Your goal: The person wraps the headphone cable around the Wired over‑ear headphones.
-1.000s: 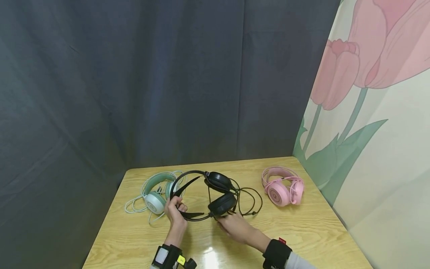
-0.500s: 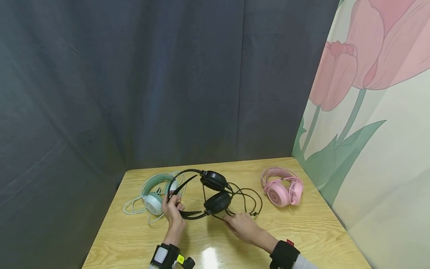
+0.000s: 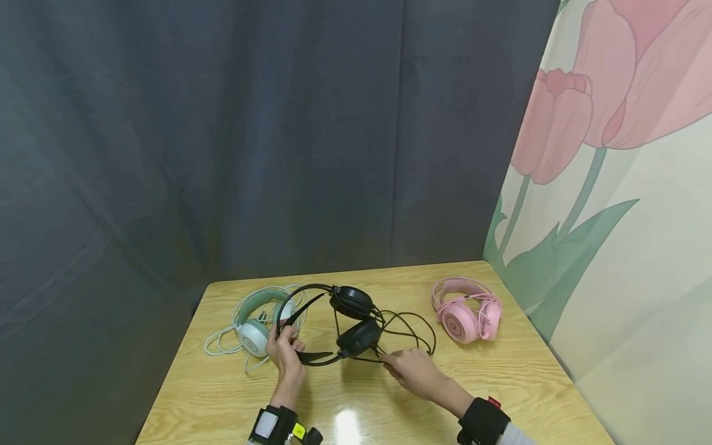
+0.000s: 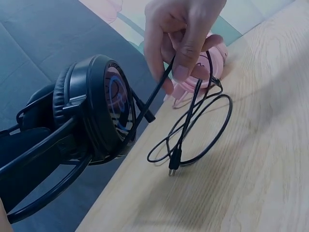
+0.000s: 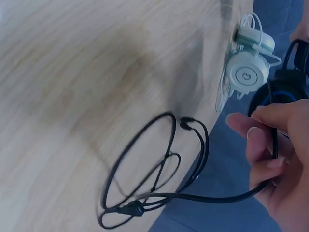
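Observation:
A black over-ear headset [image 3: 358, 337] is held on its side above the table, ear cups to the right. My left hand [image 3: 286, 355] grips its headband at the left end. My right hand [image 3: 414, 374] pinches the headset's black cable [image 5: 217, 198] just right of the lower ear cup. In the left wrist view, the cable runs from the ear cup [image 4: 118, 99] up into the right fingers. Beyond the hand it falls in loose loops, with a plug [image 4: 175, 158] hanging low. The right wrist view shows the cable passing through the curled fingers.
Behind my left hand, mint-green and white headphones [image 3: 254, 337] lie with their pale cable looped around them. Pink headphones [image 3: 461, 320] rest at the right of the wooden table [image 3: 500, 395]. A dark curtain [image 3: 311, 154] hangs behind; a tulip-painted wall [image 3: 639, 278] stands on the right.
My right hand has moved right, away from the lower ear cup, drawing out a stretch of cable. The headset has shifted slightly left; my left hand keeps its grip on the headband.

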Demonstrator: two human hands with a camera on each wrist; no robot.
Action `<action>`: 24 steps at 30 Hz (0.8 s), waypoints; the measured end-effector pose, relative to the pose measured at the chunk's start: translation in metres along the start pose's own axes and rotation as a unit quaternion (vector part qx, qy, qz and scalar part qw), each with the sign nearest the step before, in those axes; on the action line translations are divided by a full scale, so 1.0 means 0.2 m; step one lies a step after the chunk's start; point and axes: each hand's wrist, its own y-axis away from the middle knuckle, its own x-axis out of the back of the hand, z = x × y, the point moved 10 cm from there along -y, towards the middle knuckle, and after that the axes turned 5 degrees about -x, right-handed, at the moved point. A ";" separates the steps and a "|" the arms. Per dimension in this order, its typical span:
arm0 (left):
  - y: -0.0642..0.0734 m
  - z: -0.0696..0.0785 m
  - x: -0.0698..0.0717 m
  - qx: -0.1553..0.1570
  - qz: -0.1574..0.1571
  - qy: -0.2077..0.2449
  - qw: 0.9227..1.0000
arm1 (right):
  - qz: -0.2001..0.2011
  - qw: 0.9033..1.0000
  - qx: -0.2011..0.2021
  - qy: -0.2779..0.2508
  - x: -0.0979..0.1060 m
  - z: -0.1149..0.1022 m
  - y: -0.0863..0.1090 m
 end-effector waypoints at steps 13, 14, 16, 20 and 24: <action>-0.24 -0.42 0.28 -0.037 0.000 -0.037 0.999 | 0.008 1.000 0.015 0.018 0.08 0.13 -0.02; -0.19 -0.32 0.23 -0.036 -0.010 -0.016 0.999 | 0.012 1.000 0.019 0.021 0.09 0.14 -0.02; -0.18 -0.28 0.21 -0.029 -0.011 -0.020 0.999 | 0.032 0.999 0.030 0.017 0.12 0.14 -0.02; -0.13 -0.20 0.15 -0.008 -0.012 -0.014 1.000 | 0.111 0.989 0.094 0.019 0.22 0.06 -0.02; -0.14 -0.27 0.17 -0.017 -0.017 -0.035 0.999 | 0.196 0.965 0.171 0.036 0.33 -0.07 -0.01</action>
